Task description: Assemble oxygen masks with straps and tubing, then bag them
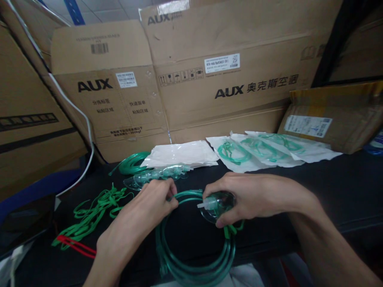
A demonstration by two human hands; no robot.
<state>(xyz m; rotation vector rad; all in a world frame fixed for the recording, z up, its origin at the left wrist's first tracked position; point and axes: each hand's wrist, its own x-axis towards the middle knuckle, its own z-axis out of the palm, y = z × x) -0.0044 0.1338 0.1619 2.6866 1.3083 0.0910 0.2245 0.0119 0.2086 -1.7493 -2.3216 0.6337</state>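
My right hand [239, 195] is closed over a clear green oxygen mask [216, 206] with a white connector sticking out on its left side. My left hand [149, 207] pinches the green tubing [191, 271] near the top of its coil. The coil loops down over the front edge of the black table [344, 191]. Both hands sit close together at the table's middle.
Several more clear masks [155, 175] lie just behind my left hand, beside a coil of tubing [131, 163]. Loose green straps [92, 211] and a red band [74, 245] lie at left. Empty white bags [182, 155] and bagged sets [263, 151] rest against cardboard boxes [209, 71].
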